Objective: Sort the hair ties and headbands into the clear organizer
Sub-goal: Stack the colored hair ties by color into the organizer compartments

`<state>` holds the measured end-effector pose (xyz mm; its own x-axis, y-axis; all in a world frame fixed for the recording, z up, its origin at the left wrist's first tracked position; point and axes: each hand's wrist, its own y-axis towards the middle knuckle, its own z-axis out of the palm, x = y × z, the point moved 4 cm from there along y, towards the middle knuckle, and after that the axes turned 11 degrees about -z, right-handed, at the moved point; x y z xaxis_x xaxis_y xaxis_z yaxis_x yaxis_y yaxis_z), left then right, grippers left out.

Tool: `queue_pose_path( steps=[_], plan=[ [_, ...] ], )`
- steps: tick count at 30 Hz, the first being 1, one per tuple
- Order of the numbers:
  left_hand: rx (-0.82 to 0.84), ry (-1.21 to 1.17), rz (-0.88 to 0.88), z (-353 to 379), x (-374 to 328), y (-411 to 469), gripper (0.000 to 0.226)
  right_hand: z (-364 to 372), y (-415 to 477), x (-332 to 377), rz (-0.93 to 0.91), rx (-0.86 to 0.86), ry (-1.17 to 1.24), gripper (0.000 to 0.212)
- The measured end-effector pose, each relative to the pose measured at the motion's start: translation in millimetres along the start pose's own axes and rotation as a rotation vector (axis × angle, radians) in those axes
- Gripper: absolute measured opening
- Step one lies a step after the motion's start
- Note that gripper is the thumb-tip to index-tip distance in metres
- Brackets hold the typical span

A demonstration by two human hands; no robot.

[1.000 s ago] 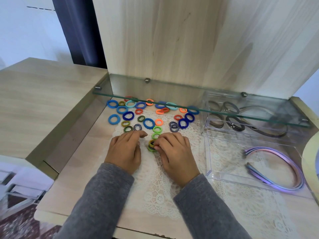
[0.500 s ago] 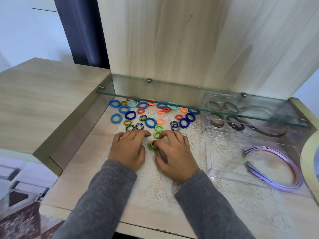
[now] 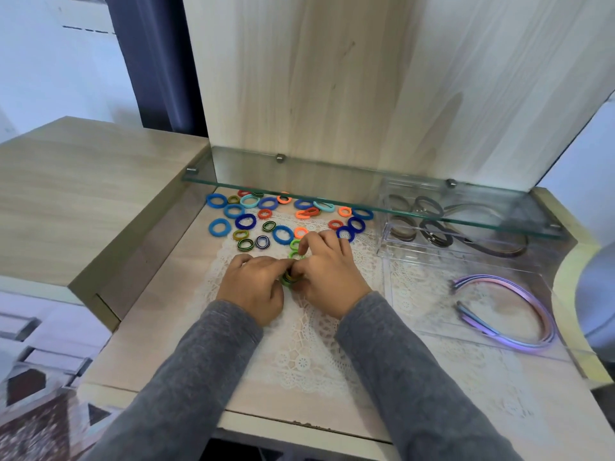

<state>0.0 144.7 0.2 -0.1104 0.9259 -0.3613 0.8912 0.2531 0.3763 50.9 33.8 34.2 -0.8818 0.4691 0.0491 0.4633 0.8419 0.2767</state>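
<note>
On the worktop (image 3: 159,344), stacked hair ties (image 3: 289,278) are pinched between the left hand (image 3: 253,291) and right hand (image 3: 327,277); slippage could scatter them.

We see a glass shelf (image 3: 366,202) hanging low over the back of the desk (image 3: 159,327). It roofs the far hair ties (image 3: 219,227) and the organizer's (image 3: 387,284) rear compartments, so reach there goes under it. Side panel (image 3: 143,247) walls the left. Organizer walls and headbands (image 3: 532,301) block the right. Left hand (image 3: 253,291) and right hand (image 3: 329,277) crowd the middle. We find open passage over the lace mat (image 3: 309,347) toward the front edge.
</note>
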Motion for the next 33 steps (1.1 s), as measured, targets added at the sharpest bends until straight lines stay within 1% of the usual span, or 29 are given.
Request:
queue_pose_path(
  steps=[4, 7, 11, 16, 20, 23, 28, 33],
  plan=[
    [0.062, -0.096, -0.096, -2, 1, 1, 0.053, -6, -2, -1, -0.018, 0.004, -0.04, 0.016],
    [0.079, -0.16, -0.112, -6, -7, 1, 0.053, -13, -8, -4, -0.018, 0.026, -0.039, 0.017],
    [0.105, -0.23, -0.081, -8, -25, 4, 0.055, -23, -18, -15, 0.001, -0.022, -0.055, 0.011],
    [0.125, -0.277, -0.04, -3, -49, 12, 0.057, -41, -35, -35, 0.047, -0.034, -0.081, 0.011],
    [0.139, -0.306, 0.01, -1, -78, 16, 0.057, -60, -54, -49, 0.075, -0.006, -0.1, 0.008],
    [0.153, -0.331, 0.05, 3, -99, 18, 0.055, -70, -67, -61, 0.104, 0.03, -0.123, 0.01],
    [0.182, -0.363, 0.098, 13, -125, 18, 0.055, -78, -89, -77, 0.147, 0.032, -0.127, 0.009],
    [0.263, -0.331, 0.129, 27, -138, 14, 0.057, -77, -106, -86, 0.181, 0.095, -0.114, 0.013]
  ],
)
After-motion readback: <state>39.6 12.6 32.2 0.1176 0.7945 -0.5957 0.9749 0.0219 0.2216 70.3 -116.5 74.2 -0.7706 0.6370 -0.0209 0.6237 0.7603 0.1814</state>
